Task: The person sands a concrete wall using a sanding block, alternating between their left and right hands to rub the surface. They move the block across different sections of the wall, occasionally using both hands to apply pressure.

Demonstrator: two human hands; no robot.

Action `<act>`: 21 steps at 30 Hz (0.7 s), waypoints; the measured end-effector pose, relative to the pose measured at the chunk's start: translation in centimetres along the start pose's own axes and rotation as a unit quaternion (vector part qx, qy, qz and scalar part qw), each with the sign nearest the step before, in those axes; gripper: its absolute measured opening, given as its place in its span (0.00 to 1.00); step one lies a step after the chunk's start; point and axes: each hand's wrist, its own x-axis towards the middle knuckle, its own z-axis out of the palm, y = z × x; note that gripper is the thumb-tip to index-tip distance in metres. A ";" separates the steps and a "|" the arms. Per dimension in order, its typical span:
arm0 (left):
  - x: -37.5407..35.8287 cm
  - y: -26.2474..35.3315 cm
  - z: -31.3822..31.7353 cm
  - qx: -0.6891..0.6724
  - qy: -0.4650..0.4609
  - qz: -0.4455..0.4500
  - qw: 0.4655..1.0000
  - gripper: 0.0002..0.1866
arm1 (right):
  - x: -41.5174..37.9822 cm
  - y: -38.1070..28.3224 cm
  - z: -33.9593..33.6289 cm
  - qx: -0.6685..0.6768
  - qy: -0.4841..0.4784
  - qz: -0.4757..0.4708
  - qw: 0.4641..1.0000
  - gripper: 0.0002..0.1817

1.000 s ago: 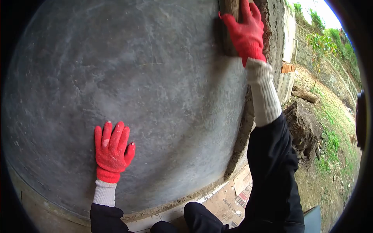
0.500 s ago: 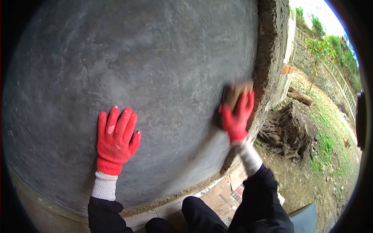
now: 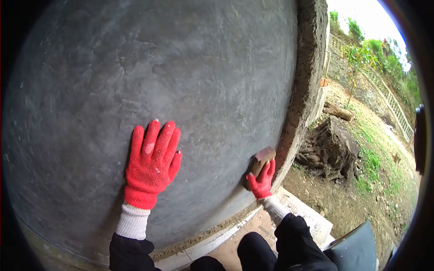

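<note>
My left hand (image 3: pixel 151 162), in a red glove with a white cuff, lies flat on the dark grey wall (image 3: pixel 203 81), fingers spread a little and nothing held. Near the wall's rough right edge, my right hand (image 3: pixel 263 180), gloved the same way, grips a brown block (image 3: pixel 262 161) and presses it against the grey surface. The thumb is on the block's left side and the other fingers on its right. The block's underside is hidden against the wall.
Rough plaster edging (image 3: pixel 304 77) runs down the wall's right side. Outside are a tree stump (image 3: pixel 327 149), a log (image 3: pixel 338 111) and grassy ground. Printed cardboard (image 3: pixel 303 214) lies low at the right, near a dark panel (image 3: pixel 355 248). My knees are at the bottom.
My right hand has moved down along the wall's right edge with the block. The view has shifted; my left hand stays flat on the wall and appears further right.
</note>
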 end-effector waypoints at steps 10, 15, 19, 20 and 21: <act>0.0 -0.1 -0.3 0.037 -0.019 0.001 0.999 0.23 | 42.3 -10.7 -6.6 -0.020 0.186 -0.115 0.976 0.44; 0.5 0.1 -0.8 0.028 -0.040 -0.004 0.999 0.22 | 50.7 -11.6 -8.0 0.012 0.211 -0.044 0.976 0.45; 0.1 0.1 -0.3 0.039 -0.012 0.013 0.999 0.22 | 38.9 -7.5 -6.1 -0.004 0.183 -0.134 0.974 0.41; 0.2 0.2 -0.2 0.042 -0.007 0.013 0.999 0.22 | 33.2 -5.8 -4.9 -0.043 0.178 -0.142 0.973 0.38; 0.3 0.2 -0.3 0.031 -0.014 0.009 0.999 0.22 | 26.6 -3.9 -3.8 -0.060 0.118 -0.148 0.980 0.41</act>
